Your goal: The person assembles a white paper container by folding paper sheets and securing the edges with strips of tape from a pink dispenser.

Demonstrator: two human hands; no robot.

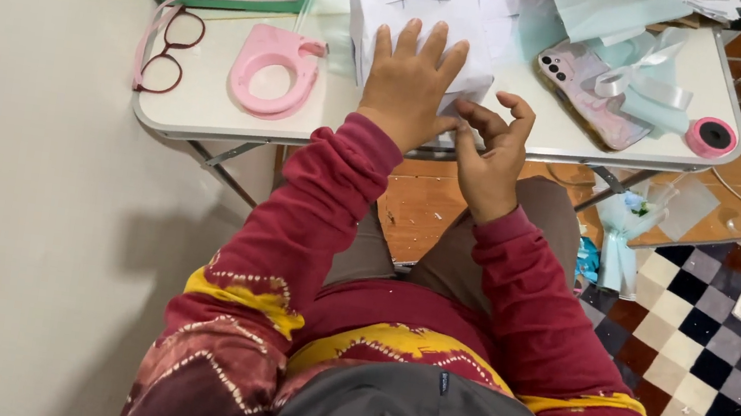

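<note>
My left hand lies flat, palm down, fingers spread, pressing on a folded white paper sheet on the white table. My right hand hovers at the table's near edge beside the left wrist, fingers curled and slightly apart, its fingertips touching the paper's lower right corner. Both arms wear dark red sleeves.
Red-framed glasses and a pink ring-shaped tape holder lie left of the paper. A phone, pale green ribbon and a pink tape roll lie to the right. Papers and folders fill the far edge. A wall runs along the left.
</note>
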